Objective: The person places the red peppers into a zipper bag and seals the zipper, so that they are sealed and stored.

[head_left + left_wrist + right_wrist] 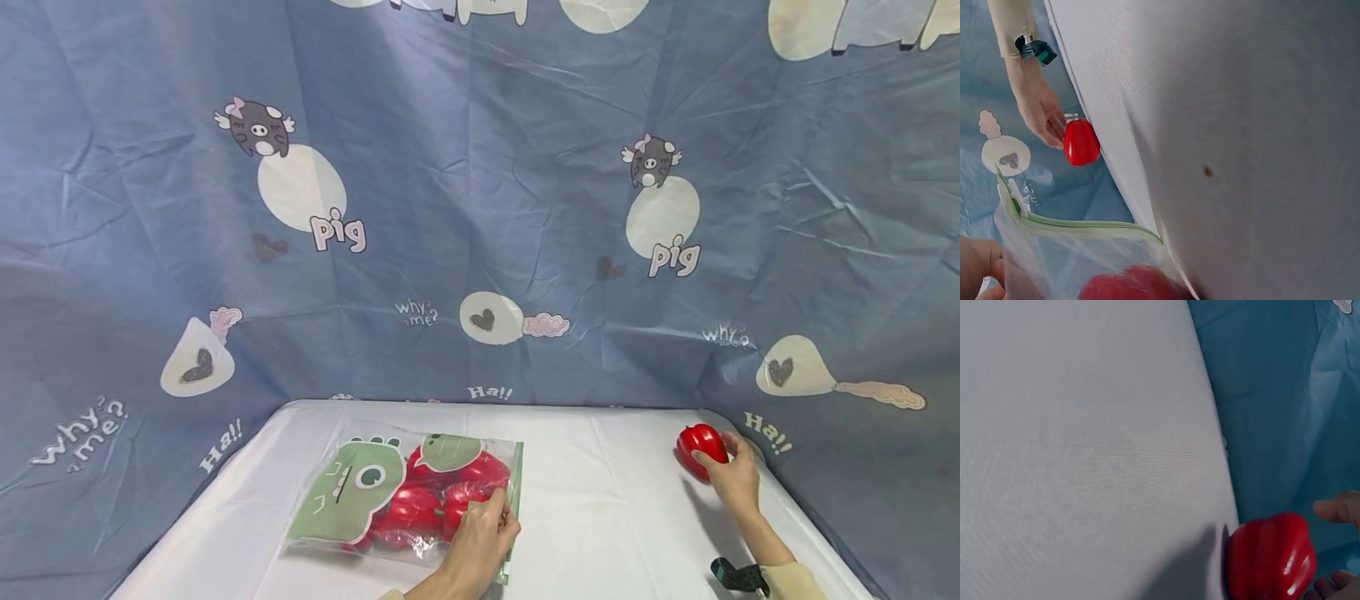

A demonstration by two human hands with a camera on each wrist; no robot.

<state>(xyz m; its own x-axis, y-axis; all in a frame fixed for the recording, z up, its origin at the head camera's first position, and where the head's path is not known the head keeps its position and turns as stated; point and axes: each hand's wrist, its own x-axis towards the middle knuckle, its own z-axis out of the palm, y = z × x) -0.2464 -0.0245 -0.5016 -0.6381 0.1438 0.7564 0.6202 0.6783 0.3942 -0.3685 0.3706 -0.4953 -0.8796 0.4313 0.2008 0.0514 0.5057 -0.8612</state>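
Observation:
A clear zip bag (322, 508) with a green cartoon dinosaur print lies on the left part of the white table, holding several red bell peppers (408, 512). My left hand (480, 537) pinches the bag near its green zip edge; in the left wrist view, fingers (979, 262) show at the bag's side, and the zip strip (1085, 224) bows upward. Near the table's right edge, my right hand (735, 479) grips another red bell pepper (701, 450). The right wrist view shows this pepper (1269, 559) low in the frame, partly cut off, beside the fingers.
A white cloth (592, 500) covers the table, with a wide stretch between the bag and the right hand. A blue curtain (465, 208) with pig prints hangs behind and at both sides. A dark wrist device (738, 577) is on the right wrist.

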